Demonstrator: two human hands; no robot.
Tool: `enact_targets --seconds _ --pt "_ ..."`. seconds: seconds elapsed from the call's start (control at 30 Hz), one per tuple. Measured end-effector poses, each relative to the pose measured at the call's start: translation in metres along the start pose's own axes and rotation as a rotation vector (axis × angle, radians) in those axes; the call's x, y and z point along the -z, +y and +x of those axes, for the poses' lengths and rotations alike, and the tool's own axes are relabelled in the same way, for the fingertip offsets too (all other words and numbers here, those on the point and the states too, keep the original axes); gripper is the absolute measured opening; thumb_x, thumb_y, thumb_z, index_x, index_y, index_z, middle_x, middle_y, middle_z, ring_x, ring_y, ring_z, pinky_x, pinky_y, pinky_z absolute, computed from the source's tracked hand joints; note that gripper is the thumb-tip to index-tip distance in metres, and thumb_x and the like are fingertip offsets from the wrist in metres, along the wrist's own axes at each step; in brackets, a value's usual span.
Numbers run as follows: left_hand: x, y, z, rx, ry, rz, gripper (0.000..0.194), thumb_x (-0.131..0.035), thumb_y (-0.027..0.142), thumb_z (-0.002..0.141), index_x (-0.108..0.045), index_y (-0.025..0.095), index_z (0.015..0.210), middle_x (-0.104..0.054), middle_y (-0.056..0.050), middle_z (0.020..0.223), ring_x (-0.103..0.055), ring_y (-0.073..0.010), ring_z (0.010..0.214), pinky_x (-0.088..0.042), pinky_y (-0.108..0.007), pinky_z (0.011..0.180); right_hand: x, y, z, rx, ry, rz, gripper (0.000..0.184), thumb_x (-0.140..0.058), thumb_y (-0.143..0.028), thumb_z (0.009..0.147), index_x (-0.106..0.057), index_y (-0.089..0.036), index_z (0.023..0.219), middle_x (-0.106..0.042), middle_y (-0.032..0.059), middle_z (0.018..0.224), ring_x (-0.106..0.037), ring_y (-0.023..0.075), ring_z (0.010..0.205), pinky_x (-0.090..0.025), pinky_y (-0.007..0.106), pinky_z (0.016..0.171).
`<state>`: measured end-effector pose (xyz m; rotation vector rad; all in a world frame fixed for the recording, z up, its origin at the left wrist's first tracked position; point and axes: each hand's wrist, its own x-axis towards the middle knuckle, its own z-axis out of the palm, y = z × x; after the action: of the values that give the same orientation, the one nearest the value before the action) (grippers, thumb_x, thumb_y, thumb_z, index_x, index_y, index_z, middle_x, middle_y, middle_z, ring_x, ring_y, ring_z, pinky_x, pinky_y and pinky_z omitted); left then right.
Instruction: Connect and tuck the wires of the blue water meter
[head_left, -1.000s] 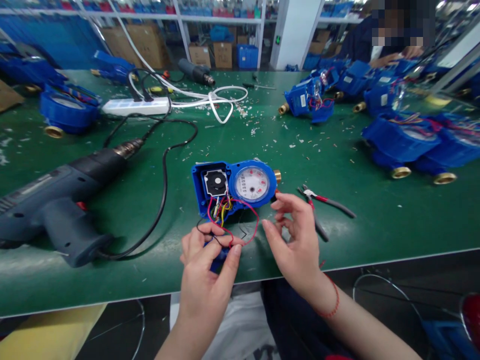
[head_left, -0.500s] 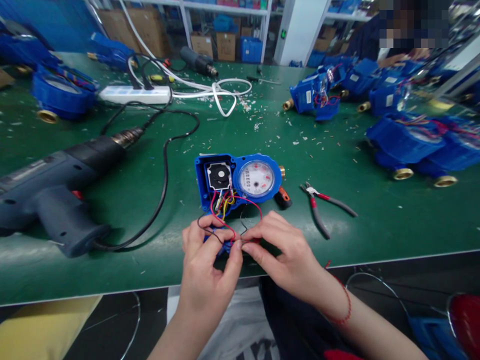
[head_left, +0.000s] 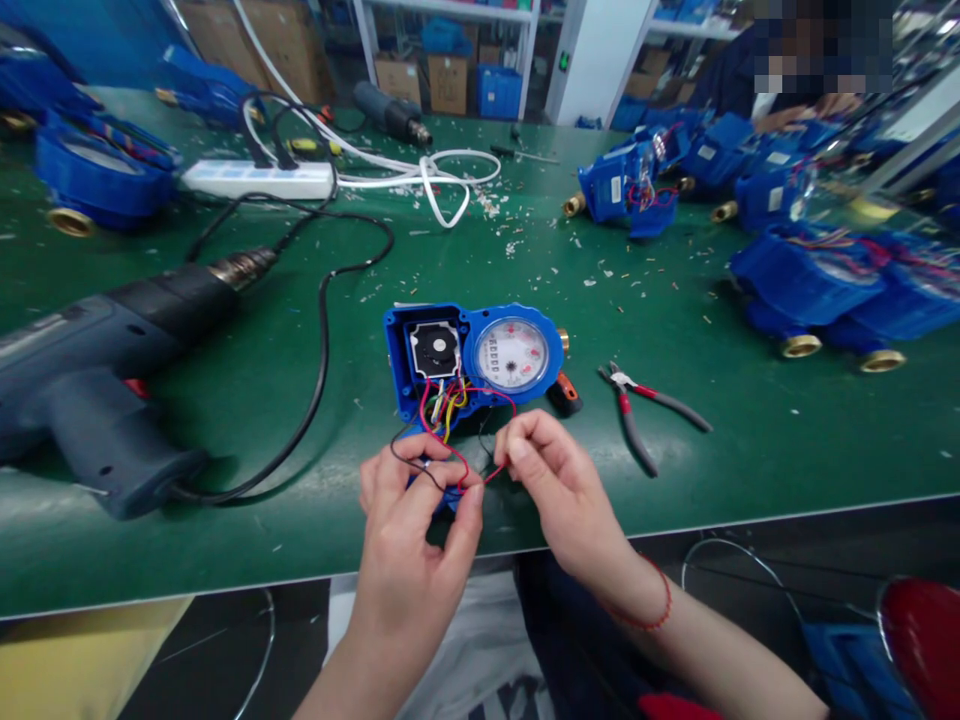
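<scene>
A blue water meter (head_left: 466,318) lies on the bench with its square wiring box uncovered, showing a black and white motor unit (head_left: 435,350) and a round dial (head_left: 513,354). Red, black, yellow and white wires spill from the box toward me. My left hand (head_left: 420,500) pinches a red wire (head_left: 448,449) between thumb and forefinger, and a black wire loops over its fingers. My right hand (head_left: 551,470) grips another red wire between its fingertips, slightly right of the left thumb. A blue part under my left fingers is mostly hidden.
Red-handled cutting pliers (head_left: 634,400) lie right of the meter, and an orange-black handle (head_left: 567,394) touches its side. A heat gun (head_left: 112,360) rests at left, its cord curving toward a power strip (head_left: 259,180). More blue meters (head_left: 810,270) stand at right; a person sits behind them.
My right hand has moved slightly up and right from the left fingertips, drawing out a short stretch of red wire between the hands. The left hand has barely moved.
</scene>
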<state>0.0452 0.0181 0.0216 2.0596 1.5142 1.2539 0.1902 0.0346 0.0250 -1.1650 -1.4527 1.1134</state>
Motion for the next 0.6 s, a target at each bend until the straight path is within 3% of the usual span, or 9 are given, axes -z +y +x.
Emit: enact_targets --seconds 0.27,0.37,0.4,0.5,0.6 --pt "0.001 -0.001 -0.002 0.030 0.014 -0.016 0.008 -0.059 0.016 0.088 -0.062 0.022 0.085 -0.054 -0.005 0.098 -0.052 -0.0244 0.098 -0.041 -0.041 0.083 0.017 0.000 0.000 0.084 0.002 -0.077 0.032 -0.038 -0.032 0.103 -0.054 -0.019 0.078 -0.055 -0.0001 0.072 -0.049 0.0119 0.066 -0.039 0.027 0.063" --pt "0.000 -0.001 -0.002 0.031 0.003 -0.023 0.008 -0.059 0.016 0.088 -0.062 0.023 0.085 -0.054 -0.005 0.099 -0.052 -0.0243 0.098 -0.040 -0.041 0.083 0.020 -0.001 -0.003 0.156 0.020 -0.149 0.019 -0.048 -0.022 0.097 -0.056 -0.019 0.080 -0.058 0.0012 0.076 -0.052 0.0130 0.070 -0.039 0.028 0.064" --pt "0.000 -0.001 -0.002 0.032 0.003 -0.026 0.008 -0.059 0.016 0.088 -0.062 0.023 0.085 -0.054 -0.004 0.099 -0.052 -0.0243 0.098 -0.039 -0.041 0.083 0.021 -0.002 -0.004 0.190 0.000 -0.175 0.009 -0.051 -0.017 0.093 -0.058 -0.019 0.088 -0.060 0.0022 0.082 -0.054 0.0131 0.072 -0.040 0.027 0.064" --pt "0.000 -0.001 -0.001 0.029 0.007 -0.036 0.008 -0.059 0.016 0.088 -0.062 0.024 0.087 -0.054 -0.004 0.100 -0.052 -0.0234 0.098 -0.039 -0.040 0.084 0.023 -0.003 -0.003 0.306 -0.155 -0.248 0.022 -0.053 -0.009 0.088 -0.059 -0.018 0.107 -0.065 0.0061 0.100 -0.059 0.0140 0.082 -0.044 0.025 0.064" --pt "0.001 -0.003 -0.002 0.021 0.016 -0.040 0.009 -0.060 0.015 0.088 -0.062 0.024 0.087 -0.054 -0.004 0.100 -0.052 -0.0222 0.099 -0.039 -0.039 0.085 0.023 -0.004 -0.001 0.352 -0.237 -0.240 0.010 -0.054 -0.013 0.093 -0.063 -0.017 0.096 -0.065 0.0052 0.091 -0.060 0.0145 0.085 -0.047 0.026 0.071"
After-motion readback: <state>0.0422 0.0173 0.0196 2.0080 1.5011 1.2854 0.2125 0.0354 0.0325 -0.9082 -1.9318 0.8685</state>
